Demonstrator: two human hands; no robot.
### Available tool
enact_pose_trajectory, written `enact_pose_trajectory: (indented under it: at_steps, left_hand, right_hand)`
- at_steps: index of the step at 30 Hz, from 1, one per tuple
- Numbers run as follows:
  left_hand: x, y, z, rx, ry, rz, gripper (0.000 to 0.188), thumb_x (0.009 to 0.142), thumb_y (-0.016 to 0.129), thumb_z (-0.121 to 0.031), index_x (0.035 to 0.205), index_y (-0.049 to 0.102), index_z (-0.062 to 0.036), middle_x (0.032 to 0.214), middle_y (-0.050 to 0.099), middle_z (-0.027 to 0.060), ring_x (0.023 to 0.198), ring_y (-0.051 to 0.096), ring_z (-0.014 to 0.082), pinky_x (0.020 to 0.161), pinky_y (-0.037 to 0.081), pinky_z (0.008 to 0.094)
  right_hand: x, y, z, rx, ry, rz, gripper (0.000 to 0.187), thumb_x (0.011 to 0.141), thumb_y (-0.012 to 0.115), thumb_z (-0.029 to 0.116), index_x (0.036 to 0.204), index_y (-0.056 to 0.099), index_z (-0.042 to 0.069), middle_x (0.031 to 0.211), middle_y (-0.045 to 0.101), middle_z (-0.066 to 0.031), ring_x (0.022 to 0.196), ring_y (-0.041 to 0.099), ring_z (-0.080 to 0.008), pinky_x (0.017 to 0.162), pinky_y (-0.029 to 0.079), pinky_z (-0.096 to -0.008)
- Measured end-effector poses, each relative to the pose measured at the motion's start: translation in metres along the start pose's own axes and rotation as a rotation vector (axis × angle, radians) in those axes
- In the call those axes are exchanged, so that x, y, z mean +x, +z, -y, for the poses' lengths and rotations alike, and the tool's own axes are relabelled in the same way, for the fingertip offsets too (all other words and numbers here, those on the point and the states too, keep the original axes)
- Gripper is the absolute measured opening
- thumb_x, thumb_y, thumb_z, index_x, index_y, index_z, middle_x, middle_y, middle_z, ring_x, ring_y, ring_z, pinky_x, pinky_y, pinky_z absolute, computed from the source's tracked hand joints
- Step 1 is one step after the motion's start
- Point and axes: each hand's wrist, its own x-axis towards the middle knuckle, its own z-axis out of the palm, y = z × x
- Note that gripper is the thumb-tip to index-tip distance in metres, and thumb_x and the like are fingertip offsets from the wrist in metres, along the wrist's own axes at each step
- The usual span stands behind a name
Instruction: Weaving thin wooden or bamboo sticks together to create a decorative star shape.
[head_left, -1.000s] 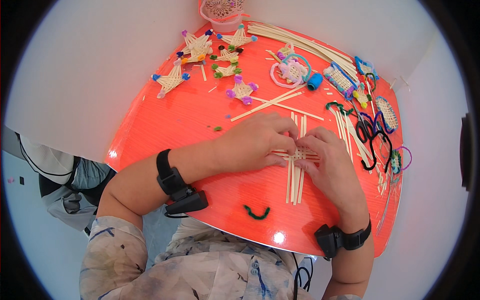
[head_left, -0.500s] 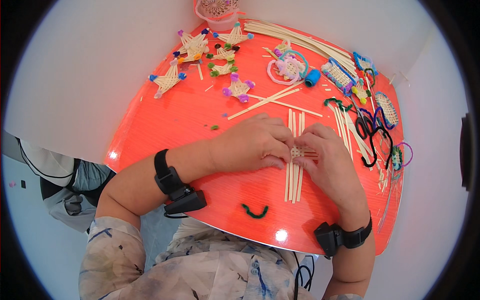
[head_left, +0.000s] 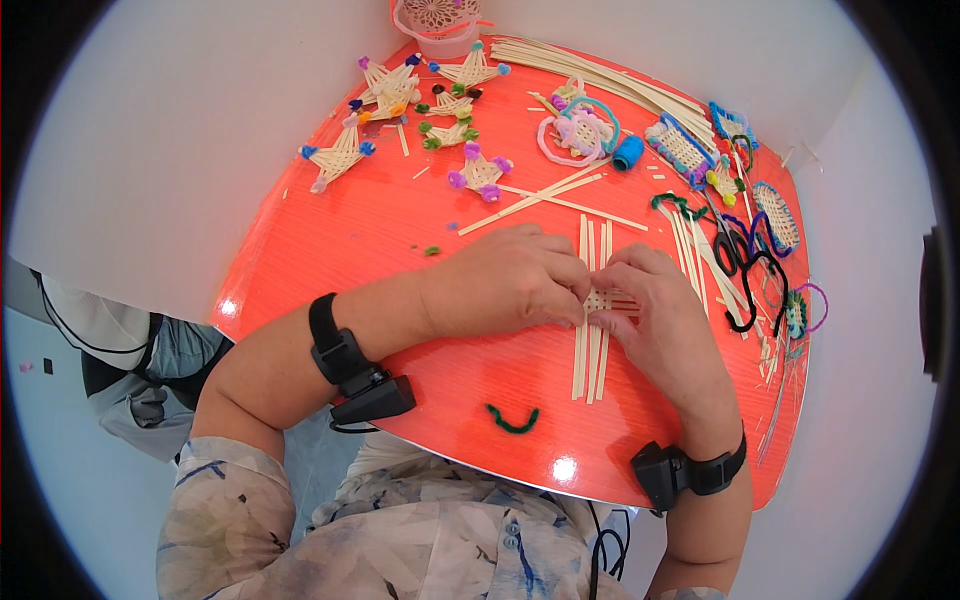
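Several pale flat bamboo strips (head_left: 590, 365) are woven crosswise into a small checked patch lying on the red table. My left hand (head_left: 530, 280) is closed at the left side of the weave, thumb and fingers pinching the strips there. From the right, my right hand (head_left: 655, 310) pinches the woven patch with thumb and forefinger. Crosswise strip ends run under its palm. My hands partly cover the weave, so its left edge is hidden.
A green pipe cleaner (head_left: 512, 420) lies near the front edge. Woven stars (head_left: 338, 157) sit at the far left. Loose strips (head_left: 540, 202), a blue spool (head_left: 628, 153), black scissors (head_left: 728, 245) and oval woven pieces (head_left: 775, 217) lie beyond and right. A pink basket (head_left: 437, 22) stands at the back.
Both hands stay at the weave with almost the same grip. The whole view has shifted very slightly; nothing else visibly differs.
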Motion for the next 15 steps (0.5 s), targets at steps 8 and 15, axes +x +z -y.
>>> enact_pose_trajectory:
  at_steps: [8,15]
  left_hand:
    - [-0.0002,0.0007,0.0000,-0.018,-0.022,0.005,0.010,0.081,0.071,-0.014,0.090,0.075,-0.0163,0.097,0.067,-0.0041,0.093,0.062,0.0172,0.080,0.049,0.0334]
    - [0.0006,-0.0004,-0.0019,-0.024,-0.040,0.009,0.008,0.081,0.072,-0.015,0.088,0.074,-0.0160,0.097,0.067,-0.0042,0.093,0.062,0.0170,0.080,0.048,0.0334]
  right_hand:
    - [-0.0005,-0.0008,0.0012,-0.002,-0.002,-0.001,0.027,0.073,0.078,0.004,0.098,0.069,0.001,0.100,0.063,-0.0113,0.098,0.061,-0.0319,0.086,0.050,-0.0413]
    - [-0.0003,-0.0013,0.0019,0.001,-0.002,0.001,0.027,0.073,0.078,0.004,0.098,0.069,0.001,0.100,0.063,-0.0118,0.098,0.061,-0.0322,0.085,0.050,-0.0415]
